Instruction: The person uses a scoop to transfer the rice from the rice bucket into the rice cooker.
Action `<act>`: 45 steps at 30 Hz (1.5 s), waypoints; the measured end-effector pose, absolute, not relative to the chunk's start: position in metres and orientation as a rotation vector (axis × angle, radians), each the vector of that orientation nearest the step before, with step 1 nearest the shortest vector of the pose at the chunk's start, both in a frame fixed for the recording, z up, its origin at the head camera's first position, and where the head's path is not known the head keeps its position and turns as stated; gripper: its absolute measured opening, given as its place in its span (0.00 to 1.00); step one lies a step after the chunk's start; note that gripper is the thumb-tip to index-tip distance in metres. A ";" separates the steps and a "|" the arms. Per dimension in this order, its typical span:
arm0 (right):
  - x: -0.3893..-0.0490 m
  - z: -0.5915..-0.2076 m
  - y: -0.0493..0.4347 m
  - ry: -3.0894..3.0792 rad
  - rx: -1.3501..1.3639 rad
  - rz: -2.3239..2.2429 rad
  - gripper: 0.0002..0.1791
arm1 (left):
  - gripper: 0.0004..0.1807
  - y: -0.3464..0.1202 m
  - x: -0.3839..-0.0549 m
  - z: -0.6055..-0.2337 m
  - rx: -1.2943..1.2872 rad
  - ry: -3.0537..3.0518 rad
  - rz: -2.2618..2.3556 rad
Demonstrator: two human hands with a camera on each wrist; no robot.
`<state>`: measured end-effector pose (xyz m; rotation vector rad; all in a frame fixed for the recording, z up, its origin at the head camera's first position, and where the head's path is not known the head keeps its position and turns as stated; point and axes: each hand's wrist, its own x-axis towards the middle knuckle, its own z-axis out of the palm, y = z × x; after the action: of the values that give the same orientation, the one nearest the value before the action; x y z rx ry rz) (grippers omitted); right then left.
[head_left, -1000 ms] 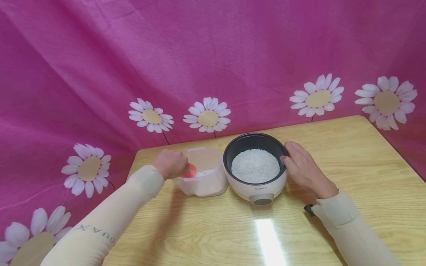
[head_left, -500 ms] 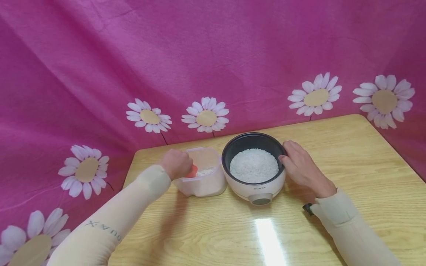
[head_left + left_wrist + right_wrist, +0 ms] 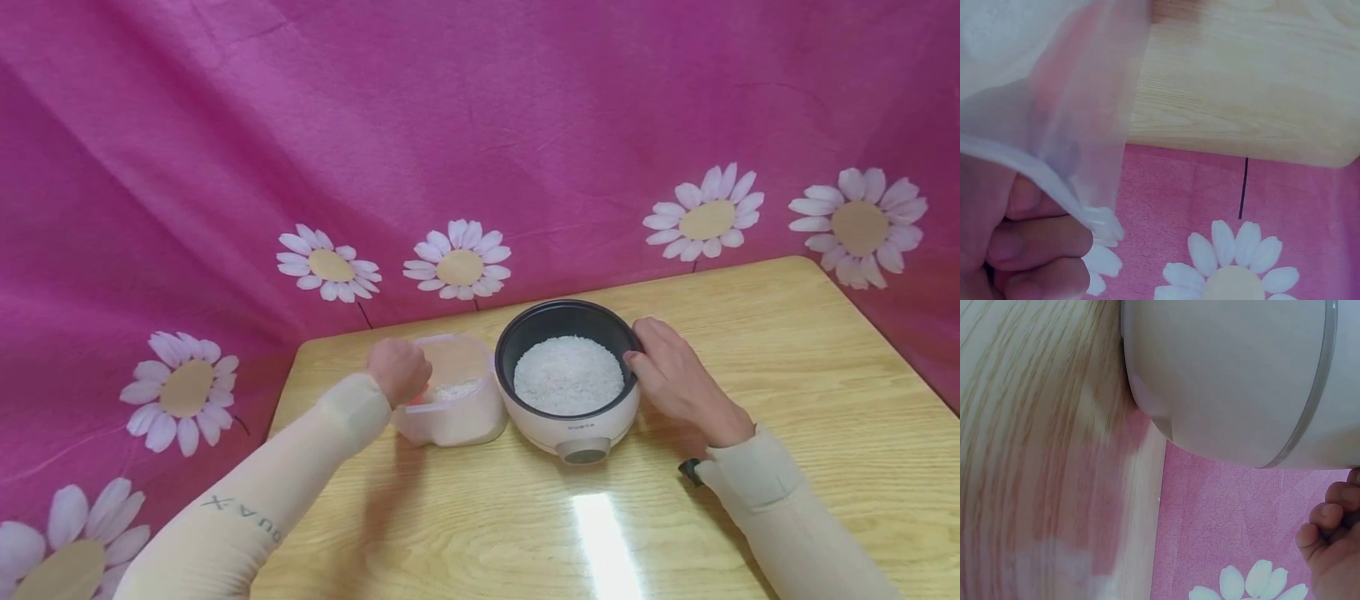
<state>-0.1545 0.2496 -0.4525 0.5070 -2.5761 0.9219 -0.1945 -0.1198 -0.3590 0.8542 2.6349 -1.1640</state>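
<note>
In the head view, my left hand is at the left rim of a translucent plastic container. It grips a red scoop, now mostly hidden by the hand and the rim. Through the container's wall, the left wrist view shows the scoop as a red blur, with curled fingers by the rim. Some white rice lies inside. Beside it stands a white rice cooker with a black inner pot, holding a mound of rice. My right hand holds its right rim, thumb on the edge.
Both vessels stand on a wooden table, towards its back edge. A pink curtain printed with daisies hangs behind and to the left. Light glares off the table in front of the cooker.
My left hand has moved right, over the container's rim, and the red scoop shows less than before. The right hand keeps its hold on the cooker. The head view has shifted slightly.
</note>
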 end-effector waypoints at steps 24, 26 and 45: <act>-0.155 -0.453 0.249 -2.594 0.505 0.946 0.03 | 0.16 -0.114 -0.199 -0.373 0.762 2.567 -1.074; -0.155 -0.453 0.249 -2.594 0.503 0.943 0.03 | 0.17 -0.114 -0.200 -0.373 0.750 2.576 -0.998; -0.155 -0.455 0.252 -2.583 0.505 0.931 0.03 | 0.18 -0.112 -0.205 -0.372 0.682 2.530 -0.714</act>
<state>-0.1552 0.2516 -0.4549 0.5046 -2.5827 0.9310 -0.2055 -0.1121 -0.3717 0.6819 2.5297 -0.7137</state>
